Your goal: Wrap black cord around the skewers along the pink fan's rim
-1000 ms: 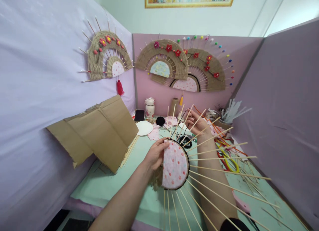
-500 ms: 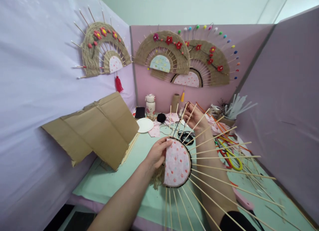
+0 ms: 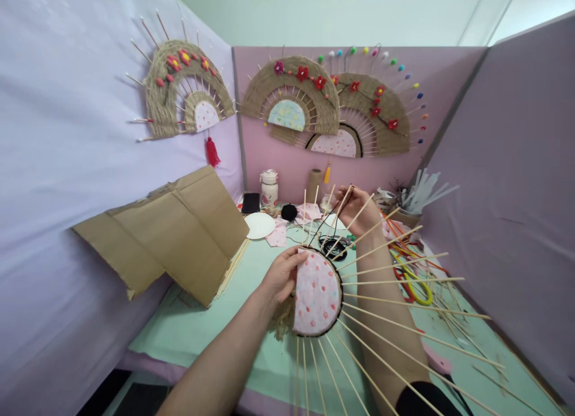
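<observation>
My left hand (image 3: pixel 284 276) grips the straight edge of a half-round fan piece (image 3: pixel 317 293), thumb in front on its pink flowered cloth. Thin wooden sticks (image 3: pixel 404 282) radiate from the curved rim, which is edged in black cord. Beyond the upper sticks, my right hand (image 3: pixel 358 209) is raised with its fingers pinched on a black cord (image 3: pixel 321 223) that runs down to the top of the rim. A loose coil of black cord (image 3: pixel 333 248) lies on the table behind the fan. Frayed jute (image 3: pixel 282 321) hangs beneath my left hand.
Folded cardboard (image 3: pixel 166 230) leans at left. A white oval (image 3: pixel 259 225), a black yarn ball (image 3: pixel 288 212) and a bottle (image 3: pixel 269 190) are at the back. Yellow-handled scissors (image 3: pixel 420 288), a pink glue gun (image 3: pixel 436 359) and loose sticks lie at right. Finished fans (image 3: pixel 291 93) hang on the partition.
My right hand has shifted slightly to the right, and the black cord now slants more from the rim. My left hand keeps its grip on the fan piece.
</observation>
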`<act>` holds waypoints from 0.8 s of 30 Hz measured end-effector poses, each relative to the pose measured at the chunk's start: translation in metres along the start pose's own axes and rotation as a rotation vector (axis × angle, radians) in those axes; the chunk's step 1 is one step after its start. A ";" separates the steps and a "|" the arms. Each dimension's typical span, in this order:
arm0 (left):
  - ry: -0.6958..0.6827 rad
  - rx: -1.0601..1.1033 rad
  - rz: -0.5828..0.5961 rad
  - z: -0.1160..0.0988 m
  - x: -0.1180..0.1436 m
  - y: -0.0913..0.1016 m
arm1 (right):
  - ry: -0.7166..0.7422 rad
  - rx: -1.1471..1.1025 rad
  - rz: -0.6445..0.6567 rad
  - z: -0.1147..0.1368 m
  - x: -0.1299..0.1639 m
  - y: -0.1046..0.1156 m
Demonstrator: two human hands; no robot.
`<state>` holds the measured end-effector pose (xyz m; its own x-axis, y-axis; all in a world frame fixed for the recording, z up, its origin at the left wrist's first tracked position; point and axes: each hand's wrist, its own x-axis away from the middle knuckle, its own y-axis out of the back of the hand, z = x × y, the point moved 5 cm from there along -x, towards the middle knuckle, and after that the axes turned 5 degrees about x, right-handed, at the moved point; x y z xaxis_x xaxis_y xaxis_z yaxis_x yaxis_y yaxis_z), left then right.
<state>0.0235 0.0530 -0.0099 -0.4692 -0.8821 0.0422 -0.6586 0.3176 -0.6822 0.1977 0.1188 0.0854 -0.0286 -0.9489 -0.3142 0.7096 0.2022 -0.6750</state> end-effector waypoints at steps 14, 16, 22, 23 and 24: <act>-0.123 0.029 -0.060 -0.027 0.001 0.008 | -0.376 0.395 0.200 -0.021 0.022 -0.015; -0.183 0.049 -0.086 -0.035 0.002 0.010 | -0.419 0.569 0.275 -0.031 0.030 -0.023; -0.225 0.041 -0.012 -0.045 0.004 0.011 | -0.587 0.817 0.506 -0.065 0.046 -0.039; -0.208 0.035 0.013 -0.046 0.005 0.010 | -0.590 0.818 0.500 -0.067 0.045 -0.039; -0.190 0.029 0.035 -0.046 0.006 0.010 | -0.589 0.812 0.495 -0.067 0.045 -0.038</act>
<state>-0.0130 0.0669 0.0168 -0.3704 -0.9212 -0.1189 -0.6250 0.3418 -0.7018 0.1220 0.0848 0.0526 0.5699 -0.8175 0.0829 0.8055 0.5757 0.1403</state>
